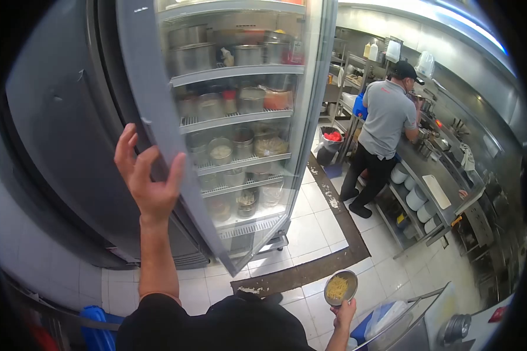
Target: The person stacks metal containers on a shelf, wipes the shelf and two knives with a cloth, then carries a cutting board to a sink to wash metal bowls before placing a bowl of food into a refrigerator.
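Note:
My left hand (152, 175) is raised at the frame edge of a glass refrigerator door (140, 76), its fingers apart and nothing in it. Behind the glass, shelves hold several metal pots (191, 57) and containers. Low on the right, my right hand (345, 313) grips the rim of a round metal bowl (349, 279). Yellow strips of food (336, 289) lie inside the bowl.
Another person (386, 117) stands at a steel counter on the right, facing away. Several white buckets (416, 199) sit under it. A dark bin (329, 146) holds something red. Brown strips (348, 234) cross the tiled floor.

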Motion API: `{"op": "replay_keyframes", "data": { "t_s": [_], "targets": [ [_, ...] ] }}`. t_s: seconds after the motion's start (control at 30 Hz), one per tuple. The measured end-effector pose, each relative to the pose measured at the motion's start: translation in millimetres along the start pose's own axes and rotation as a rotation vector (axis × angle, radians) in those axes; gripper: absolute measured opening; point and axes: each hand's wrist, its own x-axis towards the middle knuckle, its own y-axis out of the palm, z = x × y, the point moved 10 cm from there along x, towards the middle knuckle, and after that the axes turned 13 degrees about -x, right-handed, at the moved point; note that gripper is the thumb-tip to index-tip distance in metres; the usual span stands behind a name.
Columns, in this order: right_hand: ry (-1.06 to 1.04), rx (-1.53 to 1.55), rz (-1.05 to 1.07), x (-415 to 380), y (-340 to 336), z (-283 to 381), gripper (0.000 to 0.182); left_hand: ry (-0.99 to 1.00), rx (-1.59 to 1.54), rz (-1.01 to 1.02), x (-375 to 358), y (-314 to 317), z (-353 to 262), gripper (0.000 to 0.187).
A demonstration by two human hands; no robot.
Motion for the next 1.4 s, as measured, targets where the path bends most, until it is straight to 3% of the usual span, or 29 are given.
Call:
{"op": "replay_keyframes", "data": {
  "t_s": [0.07, 0.13, 0.3, 0.4, 0.47, 0.67, 0.97, 1.07, 1.17, 1.27, 1.37, 1.4],
  "targets": [
    [0.020, 0.001, -0.015, -14.2, -2.1, -10.7, 0.033, 0.063, -0.263, -0.072, 2.9, 2.1, -25.9, 0.027],
    [0.036, 0.017, -0.032, -26.1, -6.3, -19.1, 0.034, 0.148, -0.320, -0.032, 3.4, 14.7, -62.3, 0.024],
    [0.097, 0.060, -0.115, -50.7, -21.9, -59.9, 0.036, 0.445, -0.423, 0.312, -3.2, 78.8, -154.2, 0.017],
    [0.140, -0.018, -0.236, -69.9, -49.1, -95.4, 0.038, 0.635, -0.369, 0.310, -6.8, 110.3, -209.3, 0.027],
    [0.155, -0.139, -0.180, -68.0, -57.4, -119.1, 0.039, 0.729, -0.343, 0.308, -10.3, 131.3, -243.2, 0.035],
    [0.418, -0.417, -0.052, -122.8, -52.0, -167.1, 0.037, 0.844, -0.394, 0.407, -10.5, 169.5, -298.8, 0.026],
    [0.268, -0.377, 0.235, -117.5, 115.6, -84.6, 0.035, 0.926, -0.523, 0.404, -14.1, 189.3, -312.4, 0.039],
    [0.166, -0.382, 0.330, -91.1, 187.4, -62.6, 0.031, 0.912, -0.588, 0.383, -11.8, 176.0, -292.7, 0.040],
    [-0.082, -0.508, 0.382, -57.7, 248.8, -44.7, 0.046, 0.670, -1.042, 0.205, -31.7, 145.2, -256.3, 0.036],
    [-0.409, -0.499, 0.372, -47.5, 290.8, 8.1, 0.043, 0.399, -1.445, 0.117, -95.3, 133.5, -186.1, 0.038],
    [-0.740, -0.480, 0.364, -43.9, 340.6, 71.2, 0.040, -0.015, -1.298, 0.473, -190.7, 147.9, -48.8, 0.047],
    [-0.643, -0.471, 0.386, -35.2, 353.7, 74.8, 0.038, -0.171, -1.115, 0.606, -236.9, 155.4, 0.4, 0.051]
  ]
}}
